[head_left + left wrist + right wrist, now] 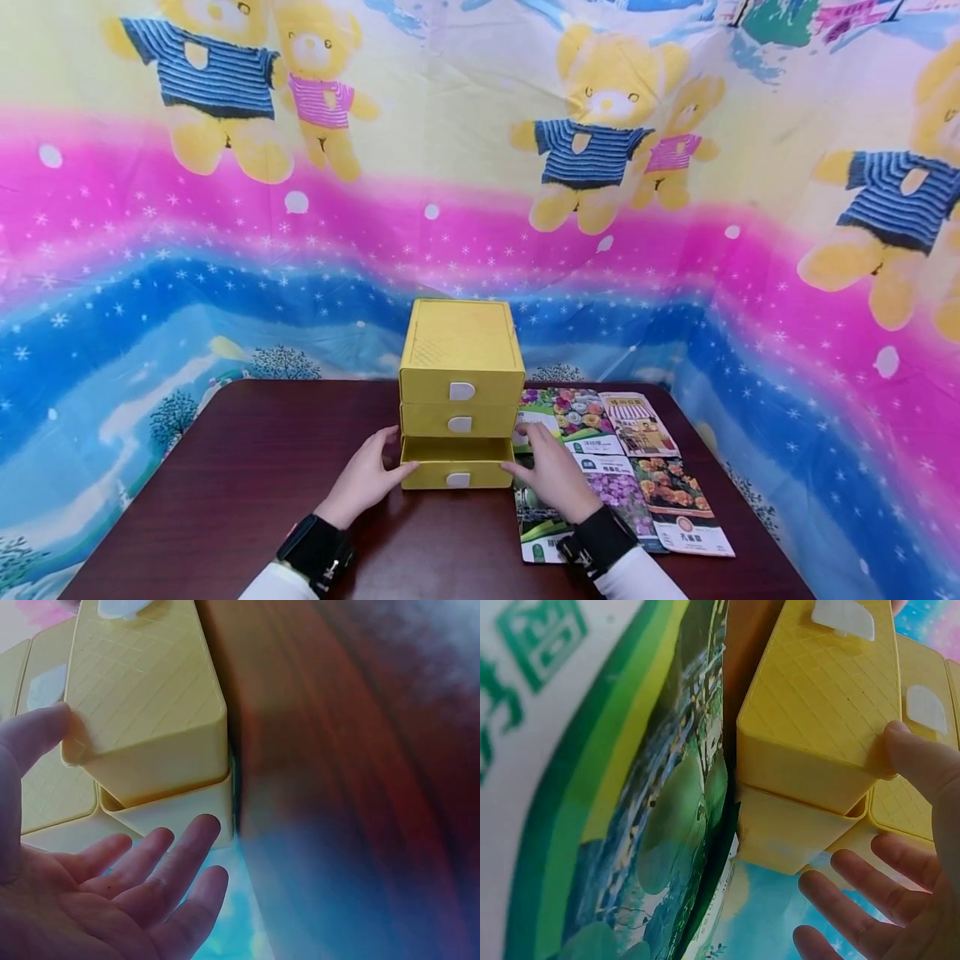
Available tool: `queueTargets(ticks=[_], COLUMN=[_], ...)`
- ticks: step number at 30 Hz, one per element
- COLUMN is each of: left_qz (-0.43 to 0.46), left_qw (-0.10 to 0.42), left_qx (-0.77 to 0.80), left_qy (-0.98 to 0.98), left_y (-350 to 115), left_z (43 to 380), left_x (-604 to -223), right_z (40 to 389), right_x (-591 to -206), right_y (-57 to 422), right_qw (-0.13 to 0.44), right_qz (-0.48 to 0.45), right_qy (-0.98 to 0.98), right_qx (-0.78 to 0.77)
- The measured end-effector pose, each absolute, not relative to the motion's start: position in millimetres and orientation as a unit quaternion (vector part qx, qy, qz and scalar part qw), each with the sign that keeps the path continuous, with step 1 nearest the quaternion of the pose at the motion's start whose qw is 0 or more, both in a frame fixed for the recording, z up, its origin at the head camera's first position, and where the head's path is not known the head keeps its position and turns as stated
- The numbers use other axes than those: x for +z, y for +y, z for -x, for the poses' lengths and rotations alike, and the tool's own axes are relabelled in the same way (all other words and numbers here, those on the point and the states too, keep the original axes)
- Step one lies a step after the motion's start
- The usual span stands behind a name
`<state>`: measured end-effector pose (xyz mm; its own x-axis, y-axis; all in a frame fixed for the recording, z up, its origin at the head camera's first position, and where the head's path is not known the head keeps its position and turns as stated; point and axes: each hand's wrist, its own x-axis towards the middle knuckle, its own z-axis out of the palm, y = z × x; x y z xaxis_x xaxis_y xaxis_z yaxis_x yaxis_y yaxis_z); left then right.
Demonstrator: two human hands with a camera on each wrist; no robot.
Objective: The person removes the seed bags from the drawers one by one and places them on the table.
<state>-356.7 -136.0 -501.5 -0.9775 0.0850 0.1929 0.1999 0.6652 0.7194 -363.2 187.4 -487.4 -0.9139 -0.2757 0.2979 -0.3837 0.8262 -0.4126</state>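
A yellow three-drawer box (pixel 463 342) stands on the table, with white tabs on its drawer fronts. Its bottom drawer (pixel 420 477) is pulled out towards me, and part of its inside shows. At the left end of that drawer is my left hand (pixel 367 479), the thumb (pixel 41 735) touching the front's edge and the other fingers spread along the side. My right hand (pixel 557 475) mirrors it, its thumb (pixel 919 754) on the right edge of the drawer front. In both wrist views the fingers are extended, apart from the drawer's sides.
Several picture packets with flower prints, among them an orange-flower one (pixel 678 496), lie right of the box, partly under my right hand. The dark red-brown table (pixel 247 450) extends to the left. A patterned cloth (pixel 465 242) with bears hangs behind.
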Motion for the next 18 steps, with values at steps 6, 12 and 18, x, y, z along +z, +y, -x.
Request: queueTargets(ticks=[6,12,18], left_qz=[0.081,0.078,0.075], left_qw=[0.078,0.097,0.109], left_qx=[-0.408,-0.406,-0.402], left_qy=[-0.906,-0.905,-0.906], left_y=[-135.0,-131.8,-130.2], left_z=[362.1,367.6,373.2], left_x=[-500.6,-500.6,-501.0], right_z=[368.0,374.0,378.3], right_x=[-487.1,-487.9,-488.8], right_y=[183.6,180.8,178.4], right_qw=[0.133,0.141,0.14], right_qz=[-0.168,-0.161,-0.156], right_qy=[-0.95,-0.95,-0.951], right_qx=[0.225,0.225,0.226])
